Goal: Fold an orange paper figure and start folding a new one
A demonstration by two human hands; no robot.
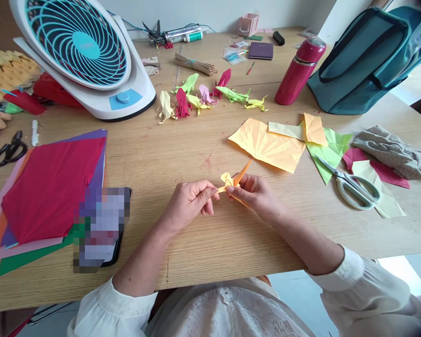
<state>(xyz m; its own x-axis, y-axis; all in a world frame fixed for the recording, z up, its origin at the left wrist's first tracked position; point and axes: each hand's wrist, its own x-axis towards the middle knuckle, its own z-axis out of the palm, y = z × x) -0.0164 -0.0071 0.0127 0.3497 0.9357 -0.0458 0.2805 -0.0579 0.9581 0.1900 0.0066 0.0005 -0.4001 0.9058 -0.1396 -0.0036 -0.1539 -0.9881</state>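
An orange-yellow folded paper figure (228, 179), with several thin points, is held between my two hands above the table's front part. My left hand (192, 199) pinches one thin point of it between thumb and forefinger. The body of the figure is gripped by my right hand (254, 193), thumb on top; a long spike juts up past those fingers. My right fingers hide part of its underside. Beyond the hands lies a creased orange-yellow sheet (270, 145).
Finished paper figures (203, 96) lie in a group farther back. To the right are scissors (354, 187), paper scraps (328, 150), a red flask (300, 70) and a teal bag (368, 61). At left stand a fan (133, 89), coloured paper sheets (52, 187) and a phone (107, 229).
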